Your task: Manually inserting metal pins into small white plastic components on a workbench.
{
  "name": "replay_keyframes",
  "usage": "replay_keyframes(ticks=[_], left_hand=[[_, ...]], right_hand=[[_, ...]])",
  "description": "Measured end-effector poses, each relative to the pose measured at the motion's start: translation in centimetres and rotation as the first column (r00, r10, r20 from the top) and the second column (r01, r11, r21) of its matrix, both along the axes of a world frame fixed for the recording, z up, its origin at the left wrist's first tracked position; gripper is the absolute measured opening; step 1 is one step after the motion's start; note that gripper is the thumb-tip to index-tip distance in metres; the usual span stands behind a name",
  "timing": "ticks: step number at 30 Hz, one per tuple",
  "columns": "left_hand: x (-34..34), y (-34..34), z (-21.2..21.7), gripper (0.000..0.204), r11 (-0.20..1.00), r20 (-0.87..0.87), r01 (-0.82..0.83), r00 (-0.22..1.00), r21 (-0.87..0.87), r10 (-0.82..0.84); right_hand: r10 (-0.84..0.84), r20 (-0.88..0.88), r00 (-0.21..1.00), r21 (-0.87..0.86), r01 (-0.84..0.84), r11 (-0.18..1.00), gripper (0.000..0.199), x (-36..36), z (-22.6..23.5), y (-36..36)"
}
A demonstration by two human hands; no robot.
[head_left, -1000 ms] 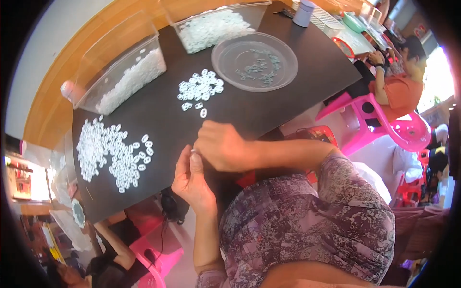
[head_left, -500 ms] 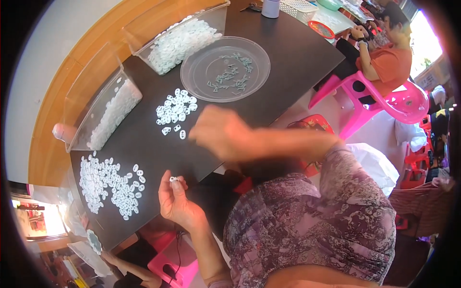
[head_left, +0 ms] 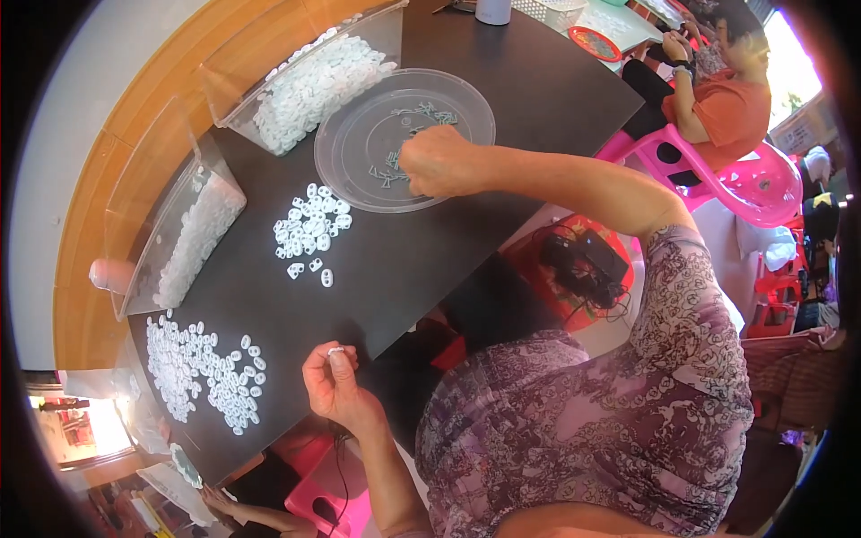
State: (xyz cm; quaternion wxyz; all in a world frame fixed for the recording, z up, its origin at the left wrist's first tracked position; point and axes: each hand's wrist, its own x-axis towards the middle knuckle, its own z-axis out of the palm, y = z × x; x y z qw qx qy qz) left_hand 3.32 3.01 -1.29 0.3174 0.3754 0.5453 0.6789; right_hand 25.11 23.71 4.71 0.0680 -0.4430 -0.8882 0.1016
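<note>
Near the table's front edge my left hand (head_left: 339,384) is closed, pinching a small white plastic piece (head_left: 335,351) between thumb and fingers. My right hand (head_left: 441,164) reaches over a clear round tray (head_left: 345,190), its fingers curled down among small grey pins (head_left: 387,172). The fingertips are hidden, so what they hold cannot be made out. Left of the tray lies a small pile of white oval pieces with holes (head_left: 309,220), a few apart from it. A larger spread of similar white ovals (head_left: 179,354) covers the table's left end.
Two clear bins, one at the back (head_left: 384,40) and one at the left (head_left: 134,215), hold heaps of white pieces. A bottle (head_left: 493,11) stands at the far edge. Another person in orange (head_left: 726,117) sits at the right; someone's arm (head_left: 260,513) shows at lower left.
My right hand has moved from beside the small pile, right and away from me, onto the tray. The left hand keeps its white piece. The whole view has shifted slightly.
</note>
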Motion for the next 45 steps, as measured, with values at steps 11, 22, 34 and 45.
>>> replay_keyframes(ticks=[11,22,34,45], left_hand=[[-0.8,0.0,1.0,0.014,0.997,0.088,0.07,0.994,-0.027,-0.067],[-0.4,0.7,2.7,0.018,0.985,0.341,0.165,0.93,-0.046,-0.14],[-0.6,-1.0,2.4,0.019,0.994,0.394,0.105,0.915,-0.035,-0.083],[-0.9,-2.2,2.1,0.01,0.996,0.387,0.084,0.919,-0.014,-0.073]], right_hand=[[0.052,-0.023,0.998,-0.062,-0.054,0.997,0.011,0.4,-0.5,0.8],[0.027,-0.467,0.884,-0.147,-0.107,0.983,0.007,-0.8,1.9,-2.9],[-0.098,-0.759,0.644,-0.479,-0.449,0.754,0.011,-7.9,-0.1,-10.9],[-0.213,-0.776,0.594,-0.517,-0.406,0.754,0.012,-10.1,-1.1,-13.9]])
